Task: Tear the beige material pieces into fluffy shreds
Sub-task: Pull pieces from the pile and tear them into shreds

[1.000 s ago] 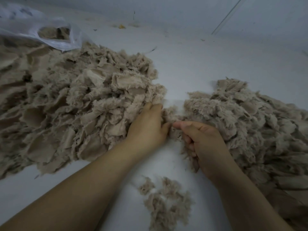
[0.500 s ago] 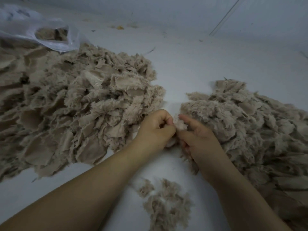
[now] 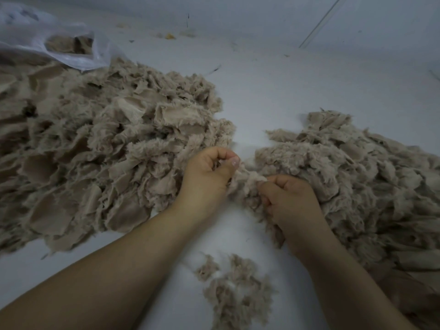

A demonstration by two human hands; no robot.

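A large heap of beige material pieces (image 3: 100, 148) covers the left of the white surface. A second beige heap (image 3: 357, 177) lies on the right. Between them, my left hand (image 3: 207, 177) and my right hand (image 3: 290, 201) both pinch one fluffy beige piece (image 3: 247, 184), stretched between their curled fingers and thumbs. A small clump of fluffy shreds (image 3: 235, 289) lies on the surface below my hands, between my forearms.
A translucent plastic bag (image 3: 47, 36) holding more beige material sits at the far left. The white surface (image 3: 285, 86) stretches to the far side, with small specks of debris (image 3: 170, 35). A thin dark line (image 3: 321, 22) runs at the upper right.
My left hand went from reaching into the left heap to curling round a piece. Both hands now hold that piece, and they have drawn slightly apart, stretching it.
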